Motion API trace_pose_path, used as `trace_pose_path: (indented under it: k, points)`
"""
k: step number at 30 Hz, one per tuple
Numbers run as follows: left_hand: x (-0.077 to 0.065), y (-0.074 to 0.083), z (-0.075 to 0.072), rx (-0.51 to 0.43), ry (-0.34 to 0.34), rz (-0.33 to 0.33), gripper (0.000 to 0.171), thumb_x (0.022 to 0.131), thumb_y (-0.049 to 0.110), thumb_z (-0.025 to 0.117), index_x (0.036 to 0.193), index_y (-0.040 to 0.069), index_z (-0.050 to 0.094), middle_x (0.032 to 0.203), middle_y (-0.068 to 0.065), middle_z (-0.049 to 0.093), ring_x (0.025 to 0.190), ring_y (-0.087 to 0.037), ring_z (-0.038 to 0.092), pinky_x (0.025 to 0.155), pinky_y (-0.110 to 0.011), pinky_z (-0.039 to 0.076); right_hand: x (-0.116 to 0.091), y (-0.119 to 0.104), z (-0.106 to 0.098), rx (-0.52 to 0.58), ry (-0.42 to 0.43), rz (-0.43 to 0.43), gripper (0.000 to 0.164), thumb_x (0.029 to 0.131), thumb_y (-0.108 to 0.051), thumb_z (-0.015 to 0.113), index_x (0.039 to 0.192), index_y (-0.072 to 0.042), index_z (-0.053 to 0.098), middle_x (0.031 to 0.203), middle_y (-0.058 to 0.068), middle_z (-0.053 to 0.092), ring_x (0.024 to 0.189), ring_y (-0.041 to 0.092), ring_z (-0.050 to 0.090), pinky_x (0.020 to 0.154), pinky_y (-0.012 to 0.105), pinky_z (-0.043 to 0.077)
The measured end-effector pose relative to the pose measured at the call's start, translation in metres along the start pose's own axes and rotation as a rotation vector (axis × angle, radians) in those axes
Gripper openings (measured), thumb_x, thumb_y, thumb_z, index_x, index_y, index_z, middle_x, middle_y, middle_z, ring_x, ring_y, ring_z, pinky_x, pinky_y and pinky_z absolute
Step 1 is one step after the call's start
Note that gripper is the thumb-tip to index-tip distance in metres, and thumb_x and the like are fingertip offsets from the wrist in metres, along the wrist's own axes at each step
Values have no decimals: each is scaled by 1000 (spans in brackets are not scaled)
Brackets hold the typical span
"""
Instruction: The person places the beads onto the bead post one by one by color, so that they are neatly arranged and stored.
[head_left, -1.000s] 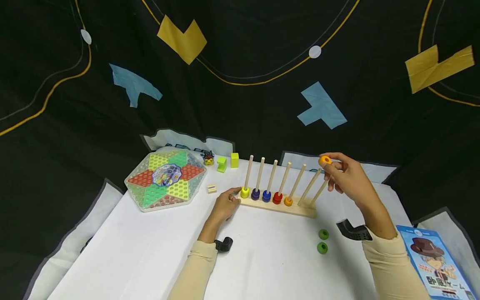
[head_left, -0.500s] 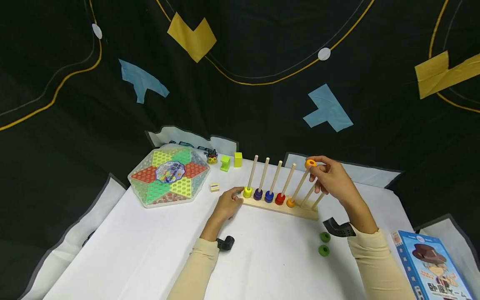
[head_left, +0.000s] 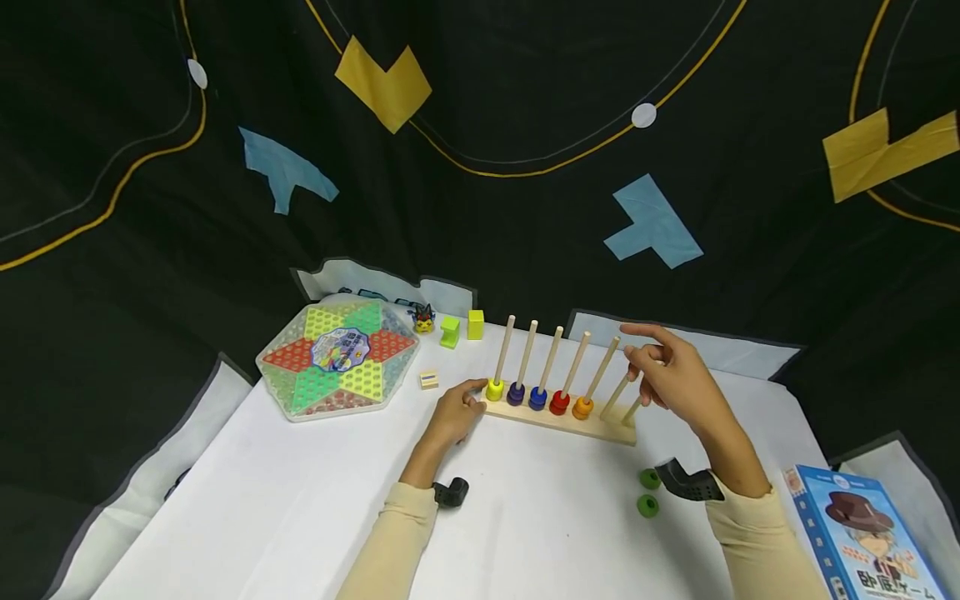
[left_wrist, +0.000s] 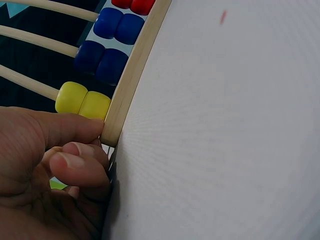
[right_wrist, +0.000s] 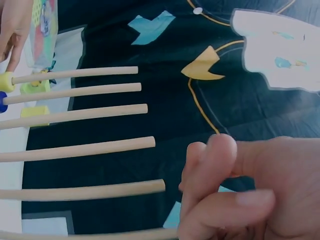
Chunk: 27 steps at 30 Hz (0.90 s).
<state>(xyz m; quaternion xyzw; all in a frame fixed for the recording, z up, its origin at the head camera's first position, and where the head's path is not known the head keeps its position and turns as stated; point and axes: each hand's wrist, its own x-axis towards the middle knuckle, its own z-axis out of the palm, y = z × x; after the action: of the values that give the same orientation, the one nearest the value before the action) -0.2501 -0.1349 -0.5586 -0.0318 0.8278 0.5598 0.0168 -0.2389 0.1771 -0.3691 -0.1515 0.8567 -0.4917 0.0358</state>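
Observation:
A wooden peg rack [head_left: 558, 422] stands on the white table, its upright pegs in a row. Pairs of beads sit low on five pegs' worth of colours: yellow [left_wrist: 83, 101], purple [head_left: 515, 393], blue [head_left: 537, 398], red [head_left: 559, 402] and orange [head_left: 582, 407]. The pegs at the right end are bare. My left hand [head_left: 453, 412] grips the rack's left end, fingertips beside the yellow beads. My right hand [head_left: 675, 379] hovers by the top of the orange beads' peg, fingers apart and bent, holding nothing. Two green beads [head_left: 647, 505] lie on the table below it.
A hexagonal Chinese checkers board [head_left: 300, 392] lies at the back left. Near it are a small figure [head_left: 423, 318], a green block [head_left: 450, 332], a yellow-green block [head_left: 476, 324] and a small striped block [head_left: 429, 380]. A blue box [head_left: 862, 533] lies at the right.
My right hand brought an orange bead left to the orange peg and let it go; it now sits on the other orange bead. My left hand stays at the rack's end.

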Motion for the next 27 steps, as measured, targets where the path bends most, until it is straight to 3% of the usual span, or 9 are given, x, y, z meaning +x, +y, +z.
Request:
trace_pose_path:
  k: [6,13,17,20,27]
  points:
    - [0,3,0,6,6,5,44,91,8,62,133,16,57,75,-4,49,38,-9,38,33,-21,34,-39,22,-5,-8,21,11,40,98,-32,54,134,-16,49,76,20,55,45,19,47,38,30,42]
    - [-2,3,-1,6,6,-22,45,90,8,61,134,17,57,77,-4,49,38,-9,38,34,-21,34,-81,86,1,17,-19,192,34,98,-29,54,130,-18,52,71,18,52,45,12,42,37,28,39]
    - [-1,2,-3,14,13,-15,45,90,8,61,134,16,57,77,-4,49,38,-9,37,33,-21,34,-93,130,2,23,-88,325,36,99,-22,51,135,-18,48,74,19,54,45,12,40,38,26,38]
    - [-1,0,-2,18,14,-10,45,90,8,61,134,16,57,77,-4,49,38,-9,37,33,-21,34,-99,156,3,19,-174,353,42,99,-20,51,140,-15,44,75,16,55,45,12,40,39,24,36]
    - [-2,1,1,16,6,7,44,90,8,61,133,14,57,76,-4,49,38,-9,37,32,-21,35,-97,171,8,18,-241,336,46,95,-21,57,139,-11,46,71,12,55,44,11,39,38,20,32]
